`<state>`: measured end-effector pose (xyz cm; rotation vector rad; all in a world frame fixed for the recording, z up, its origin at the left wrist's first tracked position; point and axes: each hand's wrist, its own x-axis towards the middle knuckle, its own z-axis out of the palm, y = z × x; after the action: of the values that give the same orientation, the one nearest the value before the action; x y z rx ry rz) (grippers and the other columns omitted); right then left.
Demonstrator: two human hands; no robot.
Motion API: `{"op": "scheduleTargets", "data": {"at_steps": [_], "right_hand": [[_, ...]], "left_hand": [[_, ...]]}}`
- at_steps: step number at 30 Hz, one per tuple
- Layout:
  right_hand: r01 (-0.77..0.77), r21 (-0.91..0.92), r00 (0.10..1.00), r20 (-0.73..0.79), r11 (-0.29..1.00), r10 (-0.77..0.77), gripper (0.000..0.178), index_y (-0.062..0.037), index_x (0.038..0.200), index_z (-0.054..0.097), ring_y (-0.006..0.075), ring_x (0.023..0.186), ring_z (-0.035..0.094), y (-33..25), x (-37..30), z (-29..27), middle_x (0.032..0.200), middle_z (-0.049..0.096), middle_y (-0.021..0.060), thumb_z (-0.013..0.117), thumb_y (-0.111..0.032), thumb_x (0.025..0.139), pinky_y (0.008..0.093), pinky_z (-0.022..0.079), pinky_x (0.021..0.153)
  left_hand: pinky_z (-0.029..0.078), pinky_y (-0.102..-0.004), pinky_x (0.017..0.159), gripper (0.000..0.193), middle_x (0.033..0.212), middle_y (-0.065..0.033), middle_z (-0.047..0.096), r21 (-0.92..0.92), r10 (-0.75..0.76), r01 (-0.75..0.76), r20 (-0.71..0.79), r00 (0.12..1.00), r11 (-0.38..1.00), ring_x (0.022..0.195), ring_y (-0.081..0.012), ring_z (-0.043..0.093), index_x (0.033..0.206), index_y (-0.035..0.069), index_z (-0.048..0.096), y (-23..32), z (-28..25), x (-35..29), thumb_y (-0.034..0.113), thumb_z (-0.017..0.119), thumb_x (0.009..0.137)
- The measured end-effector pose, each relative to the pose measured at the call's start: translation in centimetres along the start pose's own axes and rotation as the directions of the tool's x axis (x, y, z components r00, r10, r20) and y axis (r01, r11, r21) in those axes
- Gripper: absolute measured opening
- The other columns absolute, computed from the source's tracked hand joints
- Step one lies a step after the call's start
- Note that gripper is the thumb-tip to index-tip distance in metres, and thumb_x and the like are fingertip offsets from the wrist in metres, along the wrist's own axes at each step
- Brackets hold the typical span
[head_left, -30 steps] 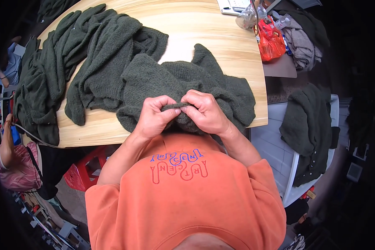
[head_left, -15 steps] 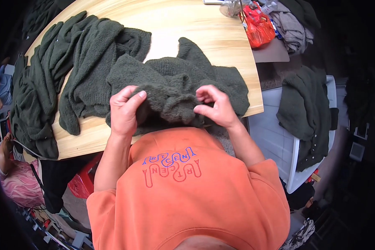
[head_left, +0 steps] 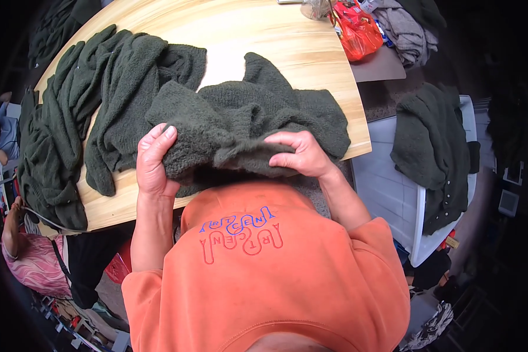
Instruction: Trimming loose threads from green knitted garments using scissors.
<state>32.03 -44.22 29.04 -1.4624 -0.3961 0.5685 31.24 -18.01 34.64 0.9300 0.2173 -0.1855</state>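
A dark green knitted sweater (head_left: 249, 111) lies bunched at the near edge of the wooden table (head_left: 240, 35). My left hand (head_left: 156, 158) is closed on its left part, thumb on top. My right hand (head_left: 302, 154) pinches a fold of the same knit between thumb and fingers. Between the two hands the fabric is stretched in a band, with a dark hollow beneath it. The fingers under the cloth are hidden.
More dark green knitwear (head_left: 123, 82) is heaped on the table's left side. At right, a white bin (head_left: 419, 234) holds a buttoned green cardigan (head_left: 434, 152). A red plastic bag (head_left: 358, 35) lies beyond the table's far right. Another person's arm (head_left: 12, 226) shows at far left.
My left hand has shifted left and slightly down with its grip on the sweater. My right hand, looser before, has now closed on the knit, and the fabric between them is pulled straighter.
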Motion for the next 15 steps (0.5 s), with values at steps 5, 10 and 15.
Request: {"op": "scheduleTargets", "data": {"at_steps": [5, 10, 15], "right_hand": [[0.139, -0.18, 0.99, 0.002, 0.974, -0.141, 0.026, 0.0027, 0.096, 0.06, 0.0132, 0.082, 0.058, -0.8, 1.3, 1.8, 0.088, 0.063, 0.0107, 0.065, -0.004, 0.072, 0.0259, 0.045, 0.075], [0.196, -0.382, 0.862, -0.373, 0.903, -0.345, 0.019, -0.0011, 0.091, 0.06, 0.0124, 0.075, 0.059, -0.5, 1.8, 2.5, 0.084, 0.062, 0.0078, 0.057, 0.005, 0.074, 0.0248, 0.046, 0.068], [0.427, -0.787, 0.618, -0.104, 0.444, -0.779, 0.032, 0.0017, 0.096, 0.05, 0.0238, 0.066, 0.063, -5.2, 0.7, 3.2, 0.084, 0.063, 0.0149, 0.05, 0.014, 0.066, 0.0303, 0.05, 0.058]], "left_hand": [[0.05, -0.0301, 0.072, 0.016, 0.087, -0.013, 0.063, 0.024, -0.015, 0.016, -0.022, 1.0, 1.0, 0.076, -0.018, 0.062, 0.092, -0.005, 0.057, 0.0, 0.2, -0.2, 0.004, 0.052, 0.08], [0.05, -0.0293, 0.072, 0.015, 0.085, -0.0117, 0.063, 0.029, -0.009, 0.01, -0.055, 0.998, 1.0, 0.075, -0.0175, 0.061, 0.091, -0.004, 0.058, 0.1, -0.2, 0.0, 0.005, 0.053, 0.08], [0.049, -0.025, 0.068, 0.01, 0.083, -0.0088, 0.064, 0.102, 0.068, -0.062, -0.059, 0.996, 0.993, 0.071, -0.0125, 0.06, 0.088, -0.002, 0.06, -1.0, 1.4, 0.0, 0.0, 0.055, 0.079]]}}
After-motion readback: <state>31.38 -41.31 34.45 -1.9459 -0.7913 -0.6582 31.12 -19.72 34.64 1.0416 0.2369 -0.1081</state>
